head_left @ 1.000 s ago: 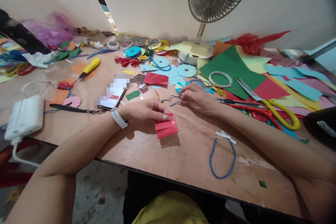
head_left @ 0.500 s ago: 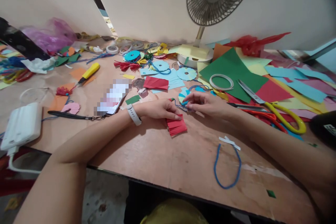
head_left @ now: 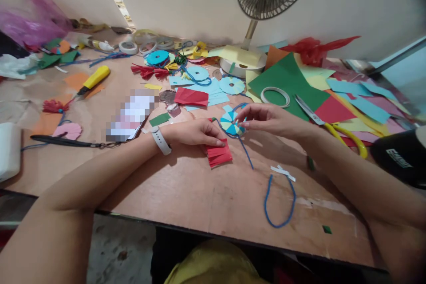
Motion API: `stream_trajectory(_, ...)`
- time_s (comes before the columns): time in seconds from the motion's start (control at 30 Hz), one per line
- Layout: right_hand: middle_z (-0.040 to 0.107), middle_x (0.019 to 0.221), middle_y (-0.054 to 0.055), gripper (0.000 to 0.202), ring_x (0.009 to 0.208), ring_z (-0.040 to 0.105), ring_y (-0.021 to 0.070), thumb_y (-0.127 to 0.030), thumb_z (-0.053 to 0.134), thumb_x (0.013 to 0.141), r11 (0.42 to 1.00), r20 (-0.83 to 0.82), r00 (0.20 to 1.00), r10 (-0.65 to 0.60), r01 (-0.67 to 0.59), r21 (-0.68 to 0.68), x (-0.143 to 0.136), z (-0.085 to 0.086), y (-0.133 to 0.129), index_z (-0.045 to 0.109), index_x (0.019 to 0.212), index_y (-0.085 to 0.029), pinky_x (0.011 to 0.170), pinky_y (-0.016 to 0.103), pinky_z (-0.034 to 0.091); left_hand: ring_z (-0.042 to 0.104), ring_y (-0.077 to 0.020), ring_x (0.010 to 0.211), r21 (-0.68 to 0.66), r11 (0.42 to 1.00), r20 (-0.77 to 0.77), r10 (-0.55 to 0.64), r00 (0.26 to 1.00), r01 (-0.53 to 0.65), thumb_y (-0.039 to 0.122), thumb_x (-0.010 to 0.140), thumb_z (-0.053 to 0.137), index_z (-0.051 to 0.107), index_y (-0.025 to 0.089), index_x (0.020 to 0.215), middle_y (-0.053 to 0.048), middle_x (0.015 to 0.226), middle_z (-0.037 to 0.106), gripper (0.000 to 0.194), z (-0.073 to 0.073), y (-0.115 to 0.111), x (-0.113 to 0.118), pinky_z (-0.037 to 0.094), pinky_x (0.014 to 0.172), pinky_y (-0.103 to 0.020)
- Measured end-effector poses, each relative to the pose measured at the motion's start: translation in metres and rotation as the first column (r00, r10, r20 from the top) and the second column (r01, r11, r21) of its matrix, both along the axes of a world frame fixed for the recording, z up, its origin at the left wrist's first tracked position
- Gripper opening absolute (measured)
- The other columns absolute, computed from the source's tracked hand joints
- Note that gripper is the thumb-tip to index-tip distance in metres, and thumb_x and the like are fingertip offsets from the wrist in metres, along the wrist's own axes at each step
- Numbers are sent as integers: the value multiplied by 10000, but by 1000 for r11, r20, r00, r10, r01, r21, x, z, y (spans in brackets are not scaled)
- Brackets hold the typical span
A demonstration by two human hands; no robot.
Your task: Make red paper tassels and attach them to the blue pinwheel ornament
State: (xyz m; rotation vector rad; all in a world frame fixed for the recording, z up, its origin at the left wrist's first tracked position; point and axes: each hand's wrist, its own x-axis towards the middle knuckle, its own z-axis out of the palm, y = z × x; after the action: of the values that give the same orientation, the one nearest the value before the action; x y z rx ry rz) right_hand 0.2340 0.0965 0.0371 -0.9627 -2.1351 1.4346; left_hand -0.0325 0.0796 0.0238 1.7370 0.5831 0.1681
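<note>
The red fringed paper (head_left: 219, 154), nearer the table edge than the striped disc (head_left: 229, 126), is pinched between thumb and fingers of the left hand (head_left: 197, 135), while the right hand (head_left: 262, 117) is held half open at the disc's right side, thumb and fingertips parted; whether the disc is touched cannot be told. The fringe could be creased or torn if the pinch were tightened, and the blue cord (head_left: 246, 153) beside the disc could be snagged by a sideways sweep.
</note>
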Motion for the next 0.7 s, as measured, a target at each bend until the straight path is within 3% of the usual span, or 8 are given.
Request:
stream_trajectory(0.07,685,1068,62,242,958,626,199,-433,708,892,956,166,969,182,-214,198,11,7,3,737,1034,-239,814,336,497,527,-118,657,-16,1000,3,11,1000,-11,304,921,653,742,136,791,-12,725,647,231,0,0,0,409,660,-238)
stream_trajectory(0.17,637,1100,65,223,999,610,204,-437,657,933,881,320,914,247,-349,318,21,3,2,752,1037,-264,877,348,481,532,-115,634,-49,998,24,30,999,-29,308,893,694,750,137,788,-14,721,654,208,-1,0,0,412,638,-232)
stream_trajectory(0.33,591,975,39,223,872,588,172,-437,614,975,873,350,911,219,-343,347,17,-22,-1,721,940,-245,784,314,457,538,-113,633,-39,999,18,27,999,-26,325,910,668,743,147,789,-6,712,646,228,-2,0,0,417,627,-219)
stream_trajectory(0.47,582,1035,53,203,954,576,191,-411,600,985,872,275,935,223,-317,372,12,-24,-3,687,937,-234,850,334,465,541,-110,659,-15,1000,3,27,1000,-27,314,926,642,732,144,800,-10,741,655,229,-2,1,-1,411,631,-204)
stream_trajectory(0.6,585,1035,43,168,897,579,179,-388,649,953,887,252,938,240,-317,335,12,-26,-2,690,1052,-258,776,312,477,559,-120,691,-8,999,-24,35,999,-35,317,916,655,755,141,831,-22,777,685,220,0,1,-2,423,656,-212)
stream_trajectory(0.7,583,987,37,146,879,584,177,-369,624,968,894,228,942,247,-313,322,10,-31,-3,707,989,-252,770,315,474,560,-116,691,-27,999,-21,31,999,-32,306,915,659,763,141,834,-24,781,692,211,1,1,-1,415,645,-204)
